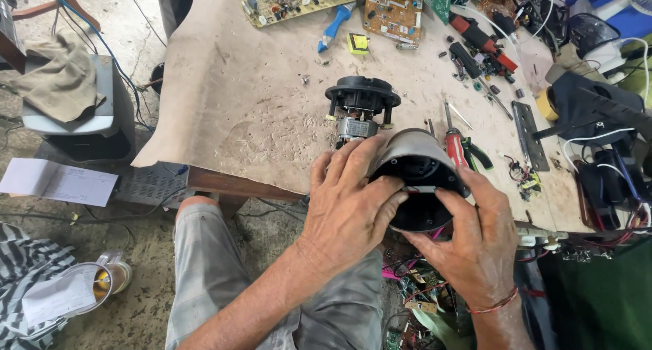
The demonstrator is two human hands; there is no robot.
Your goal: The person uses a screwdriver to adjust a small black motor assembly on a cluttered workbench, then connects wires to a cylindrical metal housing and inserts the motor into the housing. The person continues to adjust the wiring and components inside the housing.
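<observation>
My left hand (346, 207) wraps around the side of a round grey housing (407, 146) with a black inside, held at the near edge of the worn table (231, 98). My right hand (475, 238) holds the housing's lower rim, with its fingers reaching into the black opening where red and white wires show. Just behind the housing a small electric motor with a black round mount (362, 98) stands on the table.
A red-handled screwdriver (454, 143) and green-handled pliers (475, 153) lie right of the housing. Circuit boards (292, 2) and loose parts crowd the table's far edge. A black casing with cables (598, 139) sits at the right. A cloth-covered box (68, 98) stands left on the floor.
</observation>
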